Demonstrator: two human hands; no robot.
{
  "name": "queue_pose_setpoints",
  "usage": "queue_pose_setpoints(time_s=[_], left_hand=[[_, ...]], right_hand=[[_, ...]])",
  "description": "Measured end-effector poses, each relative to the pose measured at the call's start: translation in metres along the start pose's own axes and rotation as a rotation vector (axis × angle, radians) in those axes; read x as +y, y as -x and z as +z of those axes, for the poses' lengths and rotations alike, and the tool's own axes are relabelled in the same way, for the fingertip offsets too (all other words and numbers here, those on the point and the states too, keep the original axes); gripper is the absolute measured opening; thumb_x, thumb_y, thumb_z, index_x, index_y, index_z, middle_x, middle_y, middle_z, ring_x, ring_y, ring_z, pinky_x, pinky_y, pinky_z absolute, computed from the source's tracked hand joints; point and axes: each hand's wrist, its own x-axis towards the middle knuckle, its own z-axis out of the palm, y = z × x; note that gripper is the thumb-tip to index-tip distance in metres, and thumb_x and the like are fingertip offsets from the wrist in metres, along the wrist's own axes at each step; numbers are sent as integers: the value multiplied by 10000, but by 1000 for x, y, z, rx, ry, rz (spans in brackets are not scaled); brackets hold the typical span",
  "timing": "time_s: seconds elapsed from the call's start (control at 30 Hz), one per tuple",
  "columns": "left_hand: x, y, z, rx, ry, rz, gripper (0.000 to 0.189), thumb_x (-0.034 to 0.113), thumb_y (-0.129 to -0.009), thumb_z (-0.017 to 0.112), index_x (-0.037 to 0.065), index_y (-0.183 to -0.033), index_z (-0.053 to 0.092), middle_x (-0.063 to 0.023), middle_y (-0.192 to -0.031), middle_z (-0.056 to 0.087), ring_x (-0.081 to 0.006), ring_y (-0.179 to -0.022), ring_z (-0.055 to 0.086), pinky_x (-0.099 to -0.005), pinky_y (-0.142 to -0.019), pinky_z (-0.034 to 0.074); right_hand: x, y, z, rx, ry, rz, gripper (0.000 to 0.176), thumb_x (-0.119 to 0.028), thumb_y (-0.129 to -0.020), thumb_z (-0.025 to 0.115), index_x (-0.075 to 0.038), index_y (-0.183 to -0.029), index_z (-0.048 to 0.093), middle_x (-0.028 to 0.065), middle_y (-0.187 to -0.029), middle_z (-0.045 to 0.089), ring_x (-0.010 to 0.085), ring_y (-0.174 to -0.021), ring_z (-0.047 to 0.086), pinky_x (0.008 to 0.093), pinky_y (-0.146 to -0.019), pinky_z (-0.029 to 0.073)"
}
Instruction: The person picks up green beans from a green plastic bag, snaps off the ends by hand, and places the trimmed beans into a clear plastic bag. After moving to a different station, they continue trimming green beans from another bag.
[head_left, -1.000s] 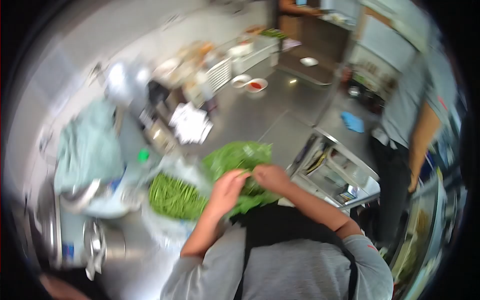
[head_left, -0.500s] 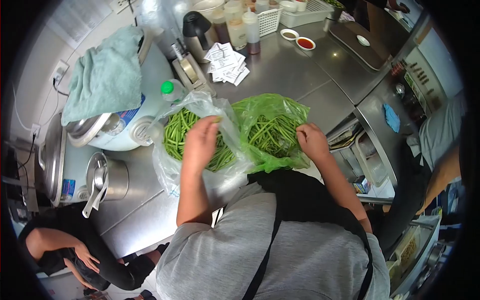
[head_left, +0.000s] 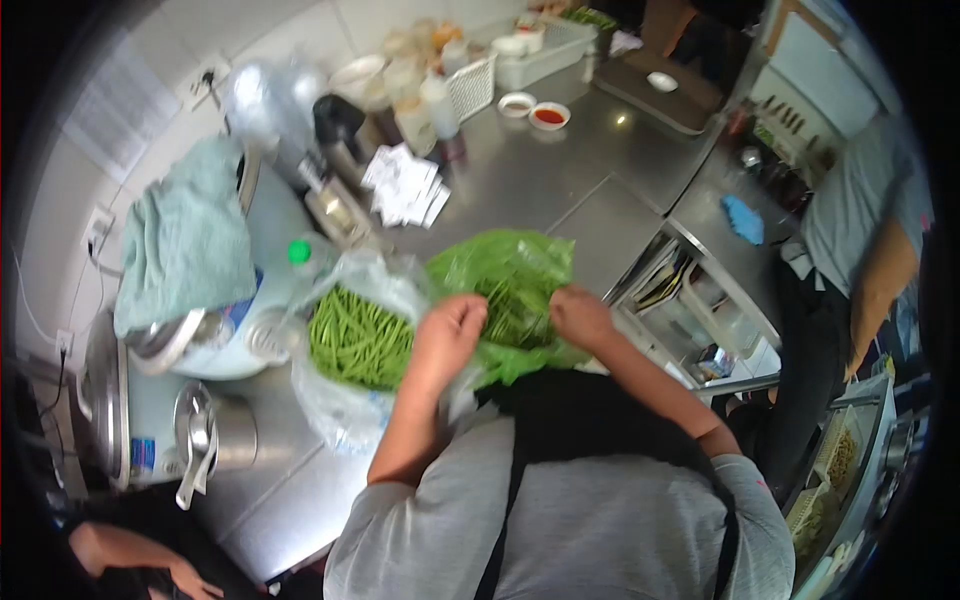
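A green plastic bag [head_left: 500, 255] lies open in front of me with green beans [head_left: 520, 312] inside. My left hand [head_left: 452, 328] is closed in a pinch at the bag's left side; what its fingers hold is too blurred to make out. Over the bag's right side, my right hand [head_left: 582, 318] is closed too, its fingertips against the bag opening and their contents hidden. Left of it sits a clear plastic bag [head_left: 340, 420] full of trimmed-looking green beans [head_left: 360, 335], partly behind my left forearm.
A steel pot with ladles [head_left: 225, 435] and a large container under a towel [head_left: 190, 230] stand left. Paper slips [head_left: 408, 185], squeeze bottles [head_left: 438, 105] and sauce dishes [head_left: 550, 116] are at the back. One person sits lower left; another [head_left: 850, 230] stands right.
My left hand has moved right, from over the clear bag to the green bag's edge. My right hand stays by the green bag. The whole view has shifted.
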Motion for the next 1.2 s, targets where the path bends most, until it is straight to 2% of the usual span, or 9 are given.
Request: queue_pose_setpoints(time_s=[0.03,0.1,0.2,0.3,0.47,0.67,0.93,1.1,1.2], left_hand=[[-2,-4,12,-70,-78,68,155,129,-770,532,14,-865,572,-134,-768,580,-237,-711,557,-290,-656,431],[-11,-12,30,-14,-255,102,206,155,-749,537,23,-906,559,-188,-801,571,-339,-774,541,-362,-681,433],[-27,-14,44,46,-444,31,246,171,-745,532,37,-951,536,-187,-802,573,-349,-788,537,-390,-683,431],[-26,-14,44,-101,-453,-90,251,191,-752,521,78,-976,516,-170,-865,564,-340,-798,543,-407,-678,432],[-29,-8,54,-114,-414,11,187,199,-719,562,73,-856,552,-145,-818,562,-310,-735,550,-378,-640,442],[-39,1,61,-132,-488,96,168,196,-688,593,77,-805,578,-114,-766,546,-299,-729,546,-375,-627,442],[-26,3,63,-100,-306,181,118,162,-682,594,64,-746,590,-117,-729,545,-301,-691,535,-375,-598,425],[-22,0,58,-53,-265,210,99,117,-669,600,46,-736,584,-124,-728,535,-302,-691,525,-368,-605,419],[-17,0,55,-24,-240,252,95,84,-663,603,29,-734,573,-135,-711,514,-305,-656,512,-356,-601,410]], right_hand=[[-2,3,3,31,58,7,110,-192,-723,481,-93,-703,523,120,-745,530,306,-683,542,402,-603,436],[-1,6,2,63,-2,-16,137,-199,-733,461,-90,-678,522,125,-736,530,307,-655,546,403,-585,441],[-5,13,-12,41,-78,-28,137,-216,-728,483,-86,-725,526,117,-773,532,295,-697,548,397,-611,443],[-11,17,-21,27,-159,-16,169,-231,-729,489,-80,-797,527,115,-826,532,288,-754,550,392,-652,443],[-26,16,-28,184,-223,-103,268,-243,-723,526,-111,-956,512,115,-870,528,289,-763,550,372,-647,447],[-30,17,-20,77,-188,-111,318,-227,-734,511,-134,-1037,492,126,-935,518,292,-812,549,391,-695,442],[-21,19,-10,17,-115,-151,149,-233,-768,467,-131,-842,544,75,-804,532,265,-724,551,380,-617,451],[-19,19,-6,15,-81,-171,171,-234,-778,433,-93,-754,526,104,-758,541,279,-691,556,400,-581,448],[-21,19,-11,-106,13,-160,181,-214,-773,421,-67,-733,519,123,-762,559,293,-694,559,409,-572,445]])
